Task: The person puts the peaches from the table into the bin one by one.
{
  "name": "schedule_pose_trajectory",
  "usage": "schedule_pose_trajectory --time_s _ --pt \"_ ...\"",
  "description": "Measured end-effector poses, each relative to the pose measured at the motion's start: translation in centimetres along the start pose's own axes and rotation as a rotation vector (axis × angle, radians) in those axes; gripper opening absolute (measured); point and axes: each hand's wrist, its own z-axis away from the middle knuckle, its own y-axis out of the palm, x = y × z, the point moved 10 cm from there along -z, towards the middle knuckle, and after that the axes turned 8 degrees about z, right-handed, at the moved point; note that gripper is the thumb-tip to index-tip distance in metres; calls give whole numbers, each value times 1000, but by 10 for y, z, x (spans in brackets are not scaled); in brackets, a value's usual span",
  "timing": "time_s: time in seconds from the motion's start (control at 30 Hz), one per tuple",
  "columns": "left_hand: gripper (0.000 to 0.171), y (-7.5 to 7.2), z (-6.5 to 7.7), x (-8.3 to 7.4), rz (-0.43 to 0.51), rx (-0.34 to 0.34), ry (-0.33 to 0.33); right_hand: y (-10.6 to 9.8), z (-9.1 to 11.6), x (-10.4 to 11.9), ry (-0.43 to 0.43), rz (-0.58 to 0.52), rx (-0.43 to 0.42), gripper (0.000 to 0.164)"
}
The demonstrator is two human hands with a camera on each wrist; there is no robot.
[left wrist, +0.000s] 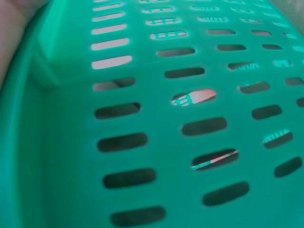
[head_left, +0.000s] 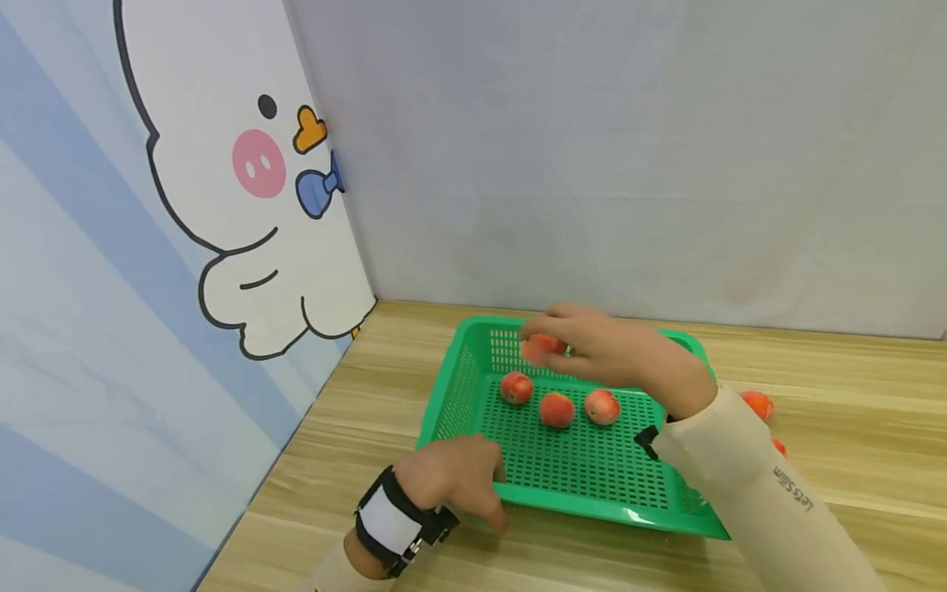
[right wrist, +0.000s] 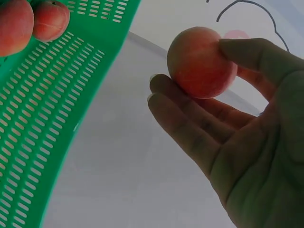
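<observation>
Over the far side of a green plastic basket (head_left: pixel 592 508), my right hand (head_left: pixel 607 345) pinches a red-orange peach (right wrist: pixel 202 61) between thumb and fingers. Three more peaches lie on the slotted basket floor: one at the left (head_left: pixel 516 387), one in the middle (head_left: pixel 557 409) and one at the right (head_left: pixel 602 406). At the near left corner my left hand (head_left: pixel 459 477) grips the basket rim, fingers over the inner side and thumb outside. Its wrist view is filled by the basket's slotted wall (left wrist: pixel 156 142), with a bit of the hand at the upper left edge.
The basket stands on a wood-grain table (head_left: pixel 325 460). To its right lie a peach (head_left: pixel 756 404) and another reddish fruit (head_left: pixel 779 447), partly hidden by my right sleeve (head_left: pixel 769 485). A pale wall (head_left: pixel 629 164) rises behind, and a cartoon-printed panel (head_left: pixel 214 164) stands at the left.
</observation>
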Motion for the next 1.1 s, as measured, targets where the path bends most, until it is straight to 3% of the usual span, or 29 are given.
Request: schedule_pose_trajectory --time_s 0.13,0.33,0.4,0.57,0.83,1.1 --pt "25 2 -1 0 -5 12 1 24 -8 -4 24 -27 91 22" --pt "37 -1 -1 1 -29 4 -7 77 -15 -8 93 -18 324 16" --pt "39 -1 -1 1 -29 1 -6 89 -16 -3 82 -15 368 18" --pt "42 -2 0 0 -24 -4 5 106 -19 8 -3 8 402 24" --pt "44 -4 0 -2 -48 -17 19 125 -19 18 -83 -43 465 20" --pt "43 -1 -1 0 -44 -10 20 136 -18 14 -48 -11 497 21"
